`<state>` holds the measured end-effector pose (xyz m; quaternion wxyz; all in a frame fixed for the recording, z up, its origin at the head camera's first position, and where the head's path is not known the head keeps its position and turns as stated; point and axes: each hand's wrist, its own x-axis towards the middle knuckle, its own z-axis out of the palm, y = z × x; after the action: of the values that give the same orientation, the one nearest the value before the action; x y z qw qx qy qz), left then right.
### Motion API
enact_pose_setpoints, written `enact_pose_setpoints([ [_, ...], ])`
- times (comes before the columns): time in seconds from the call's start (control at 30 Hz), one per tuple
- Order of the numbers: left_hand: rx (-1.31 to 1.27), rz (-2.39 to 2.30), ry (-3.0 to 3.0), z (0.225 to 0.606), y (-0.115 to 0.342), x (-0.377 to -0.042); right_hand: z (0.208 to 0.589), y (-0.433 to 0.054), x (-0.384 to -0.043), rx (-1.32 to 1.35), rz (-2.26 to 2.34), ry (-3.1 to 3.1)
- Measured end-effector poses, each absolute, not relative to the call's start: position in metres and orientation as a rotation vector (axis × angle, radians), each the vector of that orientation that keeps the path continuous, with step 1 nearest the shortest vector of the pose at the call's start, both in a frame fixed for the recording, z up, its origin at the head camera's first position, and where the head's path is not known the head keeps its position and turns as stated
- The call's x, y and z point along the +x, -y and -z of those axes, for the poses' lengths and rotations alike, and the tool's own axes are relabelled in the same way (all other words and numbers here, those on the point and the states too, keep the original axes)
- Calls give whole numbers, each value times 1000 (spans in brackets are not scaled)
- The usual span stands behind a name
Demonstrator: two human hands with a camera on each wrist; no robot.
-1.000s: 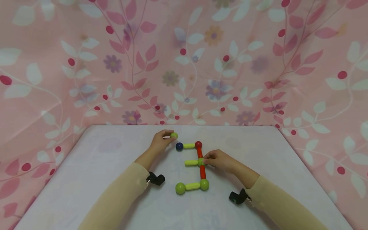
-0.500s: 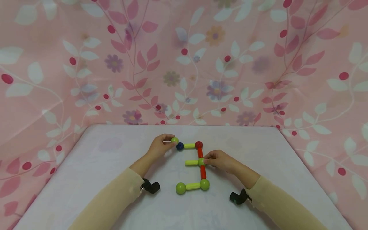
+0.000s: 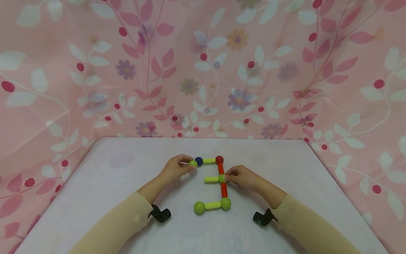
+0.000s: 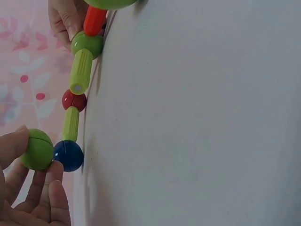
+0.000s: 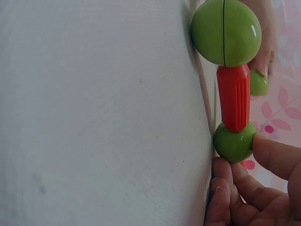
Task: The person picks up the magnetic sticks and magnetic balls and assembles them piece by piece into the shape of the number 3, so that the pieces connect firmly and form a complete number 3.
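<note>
My left hand (image 3: 176,168) pinches a green ball (image 4: 37,149) between thumb and fingers, right beside the dark blue ball (image 4: 68,156). From the blue ball a yellow-green rod (image 3: 209,161) runs to a red ball (image 3: 219,160). A red rod (image 3: 220,168) leads down to the middle green ball (image 5: 235,142), which my right hand (image 3: 242,176) pinches from the right. Another yellow-green rod (image 4: 81,70) sticks out leftward from that ball, its far end bare. Below, a second red rod (image 5: 233,98) joins a corner green ball (image 3: 225,203).
The assembly lies flat on the white table (image 3: 285,158). Its bottom row has a yellow-green rod (image 3: 213,205) ending in a green ball (image 3: 199,207) at left. A pink floral cloth (image 3: 203,70) hangs behind the table. Black wrist cameras (image 3: 263,218) sit at both cuffs.
My left hand has come down toward me with the green ball, from behind the blue ball to its near left side. The right hand and the assembly stay in place.
</note>
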<state>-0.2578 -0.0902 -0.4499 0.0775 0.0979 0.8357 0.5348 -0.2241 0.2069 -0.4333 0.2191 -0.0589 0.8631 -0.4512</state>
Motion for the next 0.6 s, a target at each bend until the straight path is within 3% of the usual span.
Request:
enact_pose_setpoints([
  [0.6,401,-1355,-2466,454,88,-240,435,-208,-227,-157,1250,-2375],
])
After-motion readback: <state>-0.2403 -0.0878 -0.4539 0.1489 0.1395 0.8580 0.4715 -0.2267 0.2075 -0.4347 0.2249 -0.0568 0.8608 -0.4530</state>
